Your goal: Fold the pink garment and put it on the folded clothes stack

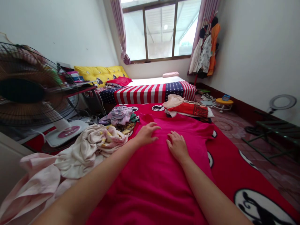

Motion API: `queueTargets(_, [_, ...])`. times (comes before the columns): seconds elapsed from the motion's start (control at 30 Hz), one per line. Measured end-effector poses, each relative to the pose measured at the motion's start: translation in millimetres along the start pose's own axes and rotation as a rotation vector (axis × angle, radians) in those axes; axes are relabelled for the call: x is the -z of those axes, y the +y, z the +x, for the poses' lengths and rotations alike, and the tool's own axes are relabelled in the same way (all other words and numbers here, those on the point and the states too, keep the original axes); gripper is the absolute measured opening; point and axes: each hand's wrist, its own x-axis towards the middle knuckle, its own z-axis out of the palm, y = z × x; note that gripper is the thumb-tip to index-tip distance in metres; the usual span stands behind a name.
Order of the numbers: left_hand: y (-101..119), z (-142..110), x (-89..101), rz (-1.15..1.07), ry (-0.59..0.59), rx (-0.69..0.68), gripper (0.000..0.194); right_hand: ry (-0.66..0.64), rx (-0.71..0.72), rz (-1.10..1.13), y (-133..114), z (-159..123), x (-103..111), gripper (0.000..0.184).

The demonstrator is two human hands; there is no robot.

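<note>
A bright pink short-sleeved shirt (161, 175) lies spread out in front of me on a red blanket (231, 156) with white round prints. My left hand (147, 133) is over the upper left part of the shirt, fingers apart and slightly curled, holding nothing. Whether its fingertips touch the cloth I cannot tell. Flat on the middle of the shirt rests my right hand (177, 145), its fingers stretched out. The shirt's collar points away from me, and one sleeve (207, 130) reaches out to the right. Some wrinkles run across its lower part.
Crumpled clothes (86, 150) are heaped at the left, beside a standing fan (65, 129). A folded stack of clothes (187, 107) sits beyond the shirt. A bed (150, 93) stands under the window. On the right floor are a yellow stool (224, 102) and a dark green folding rack (276, 134).
</note>
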Motion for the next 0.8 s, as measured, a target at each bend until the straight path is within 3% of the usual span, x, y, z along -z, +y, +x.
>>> queueTargets(0.07, [13.8,-19.2,-5.1,-0.034,-0.127,-0.172,0.056,-0.001,0.004,0.005,1.3,0.0,-0.1,0.034])
queueTargets(0.1, [16.6,-30.2,-4.7,-0.039,-0.143,-0.187,0.056,-0.001,0.005,0.007,1.8,0.1,-0.2,0.034])
queueTargets(0.2, [8.8,-65.3,8.4,-0.02,-0.069,-0.051,0.051,-0.002,0.001,0.008,2.0,0.5,-0.1,0.034])
queueTargets(0.4, [-29.5,-136.2,47.4,0.058,0.012,0.263,0.047,-0.018,0.005,-0.023,1.6,1.2,-0.4,0.035])
queueTargets(0.63, [-20.7,-198.1,71.9,-0.002,-0.122,0.502,0.045,-0.011,0.032,-0.07,6.1,4.1,-3.8,0.035])
queueTargets(0.8, [-16.6,-224.8,74.5,0.034,-0.232,0.606,0.028,-0.036,0.029,-0.126,1.8,1.6,-1.6,0.036])
